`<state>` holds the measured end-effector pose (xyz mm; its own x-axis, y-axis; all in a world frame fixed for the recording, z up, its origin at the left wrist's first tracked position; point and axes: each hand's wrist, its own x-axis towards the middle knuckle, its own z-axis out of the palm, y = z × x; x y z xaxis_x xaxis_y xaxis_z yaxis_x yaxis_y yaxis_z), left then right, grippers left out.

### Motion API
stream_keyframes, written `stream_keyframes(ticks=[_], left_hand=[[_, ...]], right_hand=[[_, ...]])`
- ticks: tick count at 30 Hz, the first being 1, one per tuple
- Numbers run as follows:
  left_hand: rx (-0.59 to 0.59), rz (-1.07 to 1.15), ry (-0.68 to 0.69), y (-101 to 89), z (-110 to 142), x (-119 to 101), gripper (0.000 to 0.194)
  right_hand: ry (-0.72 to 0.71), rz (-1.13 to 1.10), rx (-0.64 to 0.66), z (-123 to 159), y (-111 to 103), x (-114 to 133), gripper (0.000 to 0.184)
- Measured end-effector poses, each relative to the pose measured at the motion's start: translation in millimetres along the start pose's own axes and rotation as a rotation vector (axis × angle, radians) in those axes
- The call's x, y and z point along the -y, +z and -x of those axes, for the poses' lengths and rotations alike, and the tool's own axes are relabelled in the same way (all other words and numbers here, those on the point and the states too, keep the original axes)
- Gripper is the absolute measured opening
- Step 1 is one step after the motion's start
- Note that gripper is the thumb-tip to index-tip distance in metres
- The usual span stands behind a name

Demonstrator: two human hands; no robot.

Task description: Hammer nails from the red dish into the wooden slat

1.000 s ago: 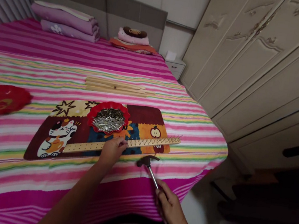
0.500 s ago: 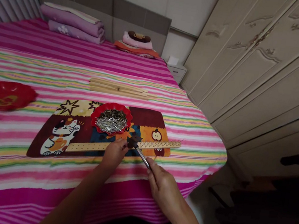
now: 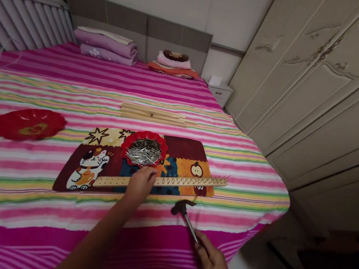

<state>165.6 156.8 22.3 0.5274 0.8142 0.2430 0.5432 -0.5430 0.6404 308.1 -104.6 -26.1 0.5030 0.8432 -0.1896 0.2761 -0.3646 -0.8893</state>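
Observation:
A long wooden strip (image 3: pixel 115 181) lies across a colourful cat-print mat (image 3: pixel 90 168) on the bed, with a row of nails standing along its right half. My left hand (image 3: pixel 140 185) rests on the strip near its middle, fingers pinched together at a spot on it; what they hold is too small to see. My right hand (image 3: pixel 214 263) grips the handle of a small hammer (image 3: pixel 186 214), whose dark head hangs just in front of the strip. A red dish of loose nails (image 3: pixel 144 149) sits right behind my left hand.
A second red dish (image 3: pixel 28 123) lies at the left of the striped bedspread. A bundle of spare wooden strips (image 3: pixel 153 114) lies farther back. Folded bedding (image 3: pixel 107 45) is at the headboard. A cream wardrobe (image 3: pixel 325 84) stands to the right, the bed's edge near me.
The hammer was swung forward to the strip beside my left fingers half a second ago; now my right hand has drawn it back toward me. The left hand stayed on the strip.

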Motion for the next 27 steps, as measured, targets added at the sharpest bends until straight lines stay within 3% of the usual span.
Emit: stream_keyframes(ticks=[4, 11, 15, 22, 27], left_hand=[[-0.080, -0.252, -0.058, -26.2, -28, 3, 0.024], [0.156, -0.535, -0.026, -28.9, -64, 2, 0.028], [0.173, -0.544, 0.016, -30.2, -67, 6, 0.022], [0.032, -0.232, -0.014, -42.5, -65, 11, 0.015], [-0.160, 0.426, -0.298, -50.9, -62, 14, 0.020]], right_hand=[[0.162, -0.199, -0.035, -2, 13, -17, 0.049], [0.343, -0.357, 0.008, -5, 19, -23, 0.066], [0.360, -0.371, 0.022, -7, 20, -28, 0.066], [0.347, -0.410, 0.009, -7, 24, -33, 0.065], [0.338, -0.415, -0.001, -7, 24, -33, 0.062]])
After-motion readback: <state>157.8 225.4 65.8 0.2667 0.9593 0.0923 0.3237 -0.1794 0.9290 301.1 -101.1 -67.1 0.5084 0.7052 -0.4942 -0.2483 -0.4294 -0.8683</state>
